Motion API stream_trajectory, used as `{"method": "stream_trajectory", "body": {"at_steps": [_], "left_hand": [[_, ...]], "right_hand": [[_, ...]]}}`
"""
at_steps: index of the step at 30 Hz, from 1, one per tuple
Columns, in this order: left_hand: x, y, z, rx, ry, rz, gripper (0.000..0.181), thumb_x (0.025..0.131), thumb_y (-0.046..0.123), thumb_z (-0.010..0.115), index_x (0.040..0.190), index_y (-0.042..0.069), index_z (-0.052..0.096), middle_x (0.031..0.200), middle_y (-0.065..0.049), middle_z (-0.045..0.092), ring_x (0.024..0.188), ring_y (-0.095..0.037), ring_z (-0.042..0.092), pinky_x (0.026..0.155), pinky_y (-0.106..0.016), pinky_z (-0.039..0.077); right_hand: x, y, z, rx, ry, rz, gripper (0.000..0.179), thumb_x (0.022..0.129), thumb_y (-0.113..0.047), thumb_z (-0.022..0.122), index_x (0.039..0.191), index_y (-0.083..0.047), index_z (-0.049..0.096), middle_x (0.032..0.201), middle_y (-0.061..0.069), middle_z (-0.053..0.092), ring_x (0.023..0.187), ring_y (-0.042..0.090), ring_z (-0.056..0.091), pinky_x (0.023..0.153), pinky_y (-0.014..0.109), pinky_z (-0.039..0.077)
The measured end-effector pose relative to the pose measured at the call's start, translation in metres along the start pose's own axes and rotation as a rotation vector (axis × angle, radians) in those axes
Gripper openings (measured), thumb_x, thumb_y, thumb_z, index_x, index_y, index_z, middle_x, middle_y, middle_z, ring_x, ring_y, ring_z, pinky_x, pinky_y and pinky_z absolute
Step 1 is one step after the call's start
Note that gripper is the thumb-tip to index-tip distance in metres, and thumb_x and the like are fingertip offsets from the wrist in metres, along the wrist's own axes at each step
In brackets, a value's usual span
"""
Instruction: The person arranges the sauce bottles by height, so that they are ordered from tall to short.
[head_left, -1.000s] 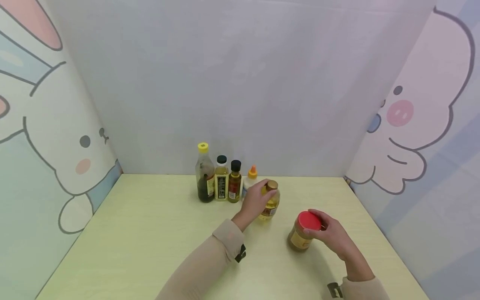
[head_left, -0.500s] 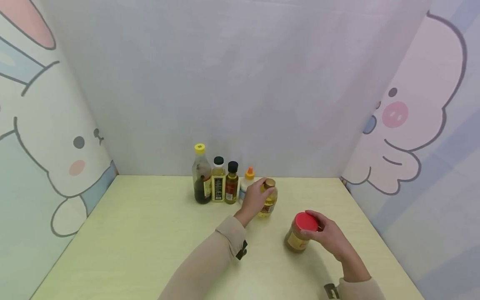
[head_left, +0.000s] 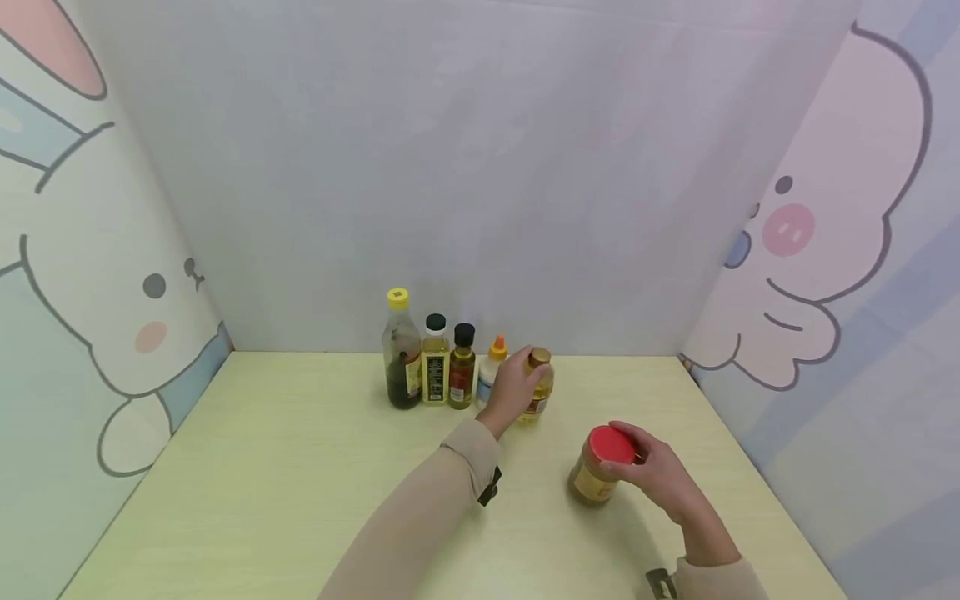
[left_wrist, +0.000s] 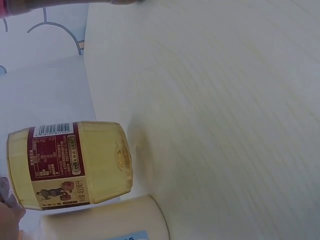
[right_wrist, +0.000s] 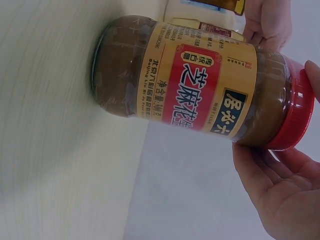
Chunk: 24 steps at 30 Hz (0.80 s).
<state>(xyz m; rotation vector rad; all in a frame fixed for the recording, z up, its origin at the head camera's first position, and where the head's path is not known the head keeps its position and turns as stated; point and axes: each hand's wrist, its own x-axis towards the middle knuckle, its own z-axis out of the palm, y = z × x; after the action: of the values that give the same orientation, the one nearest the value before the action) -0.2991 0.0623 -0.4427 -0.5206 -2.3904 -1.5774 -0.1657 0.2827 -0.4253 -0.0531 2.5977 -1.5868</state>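
Observation:
My left hand (head_left: 513, 388) grips the neck of a bottle of yellow oil (head_left: 542, 385) just below its gold cap. In the left wrist view that oil bottle (left_wrist: 102, 165) shows a dark red label with a barcode, its base close over the table. Right beside it stands a white squeeze bottle (head_left: 487, 377) with an orange nozzle cap, partly behind my hand. My right hand (head_left: 660, 473) holds a jar of brown sesame peanut butter (head_left: 591, 482) by its red lid, thumb and fingers on opposite sides. Slightly tilted, the jar (right_wrist: 200, 85) is nearer to me than the bottles.
Left of the squeeze bottle, in a row, stand a dark-red-labelled bottle (head_left: 462, 375) with a black cap, a square clear oil bottle (head_left: 435, 367) and a tall bottle of dark sauce (head_left: 403, 367) with a yellow cap. A grey backdrop (head_left: 465, 183) rises behind the pale table (head_left: 300, 467).
My left hand has moved the oil bottle a little farther back, closer to the squeeze bottle. My right hand keeps the jar in nearly the same place. The head view has shifted slightly.

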Motion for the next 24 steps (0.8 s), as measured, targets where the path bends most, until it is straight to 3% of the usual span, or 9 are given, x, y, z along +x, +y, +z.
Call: {"method": "stream_trajectory", "body": {"at_steps": [18, 24], "left_hand": [[0.0073, -0.0073, 0.0052, 0.014, 0.015, -0.094, 0.022, 0.098, 0.018, 0.061, 0.117, 0.007, 0.061, 0.111, -0.006, 0.066, 0.104, -0.021, 0.062, 0.088, -0.037, 0.051], [0.0092, -0.0077, 0.0043, 0.031, -0.001, -0.093, 0.023, 0.099, 0.019, 0.060, 0.118, 0.007, 0.060, 0.112, -0.006, 0.065, 0.105, -0.021, 0.062, 0.089, -0.036, 0.051]], "right_hand": [[-0.0005, -0.0003, 0.0029, 0.014, -0.009, 0.006, 0.070, 0.084, -0.010, 0.078, 0.142, 0.005, 0.042, 0.134, 0.024, 0.048, 0.114, 0.036, 0.051, 0.082, 0.031, 0.054], [-0.0002, 0.0027, 0.0015, 0.003, -0.006, -0.001, 0.069, 0.084, -0.010, 0.077, 0.142, 0.004, 0.042, 0.132, 0.024, 0.048, 0.112, 0.035, 0.052, 0.080, 0.030, 0.054]]}}
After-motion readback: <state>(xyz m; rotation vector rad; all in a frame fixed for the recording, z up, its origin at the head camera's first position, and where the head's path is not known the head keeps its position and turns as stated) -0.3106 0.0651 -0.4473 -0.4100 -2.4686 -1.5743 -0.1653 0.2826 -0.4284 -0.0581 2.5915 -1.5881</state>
